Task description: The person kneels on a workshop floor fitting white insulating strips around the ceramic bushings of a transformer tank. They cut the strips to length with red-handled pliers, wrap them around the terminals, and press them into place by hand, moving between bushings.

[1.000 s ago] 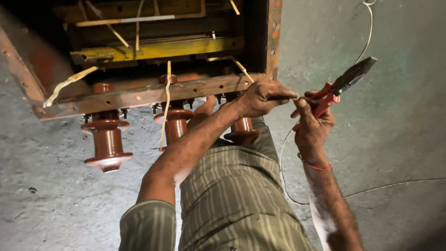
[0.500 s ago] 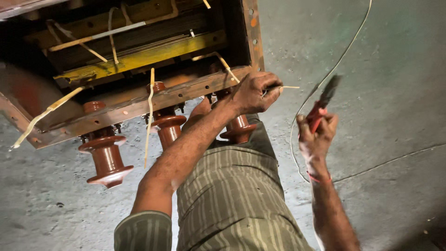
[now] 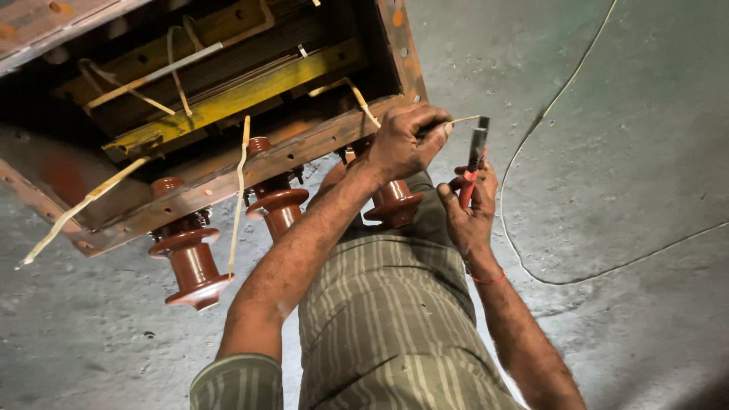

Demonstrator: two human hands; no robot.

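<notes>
Head view: left hand (image 3: 406, 143) fisted around pale lead strip (image 3: 465, 119) at rusty frame (image 3: 250, 163) corner. Right hand (image 3: 469, 203) grips red-handled pliers (image 3: 474, 156), jaws beside strip tip, apparently not biting. Other strips hang loose beside brown insulators (image 3: 190, 262); work seems unfinished.

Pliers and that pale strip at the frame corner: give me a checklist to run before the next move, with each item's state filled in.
1. Left hand grips the pale strip near its free end: ok.
2. Right hand holds the red-handled pliers by the handles, nose up: ok.
3. Pliers nose reaches the strip's tip: ok, they meet or nearly so.
4. Pliers jaws closed on the strip: cannot tell.
5. Brown insulator below the left hand is free of both hands: ok.
6. Thin wire on the floor stays off the right forearm: cannot tell, it runs close by.
</notes>
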